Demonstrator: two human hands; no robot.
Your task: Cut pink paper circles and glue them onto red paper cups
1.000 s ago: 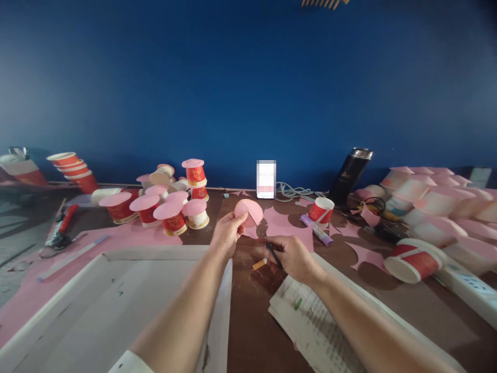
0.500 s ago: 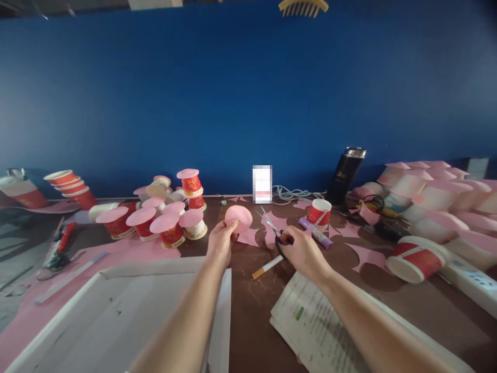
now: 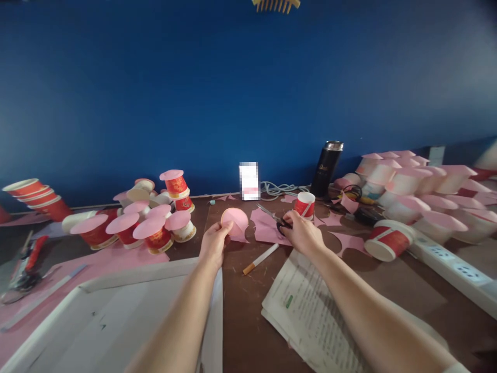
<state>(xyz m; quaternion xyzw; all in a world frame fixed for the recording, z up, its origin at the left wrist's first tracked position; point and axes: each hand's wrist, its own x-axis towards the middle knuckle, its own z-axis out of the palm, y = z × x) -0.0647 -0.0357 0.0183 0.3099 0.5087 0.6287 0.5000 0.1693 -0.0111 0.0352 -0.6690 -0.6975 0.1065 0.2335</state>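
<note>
Between thumb and fingers, my left hand (image 3: 215,246) pinches a round pink paper disc (image 3: 236,220) with a pale tan rim. A pointed pink scrap hangs or lies just below the disc; I cannot tell if they are joined. My right hand (image 3: 305,233) is closed on the black handles of a pair of scissors (image 3: 267,211). The blades point away to the left, nearly together, over a pink paper offcut (image 3: 267,231) on the brown table. A cigarette-like stick (image 3: 261,259) with an orange end lies between my hands.
Red paper cups with pink discs (image 3: 154,235) crowd the left. Pink-topped white cups (image 3: 406,181) are massed at the right, near a power strip (image 3: 450,264). Also there: a black flask (image 3: 327,168), a white tray (image 3: 135,282), printed papers (image 3: 306,311) and a red cup (image 3: 305,205).
My right hand has moved slightly with the scissors, and their blades have come closer together. My left hand still holds the disc. The view has turned to the right.
</note>
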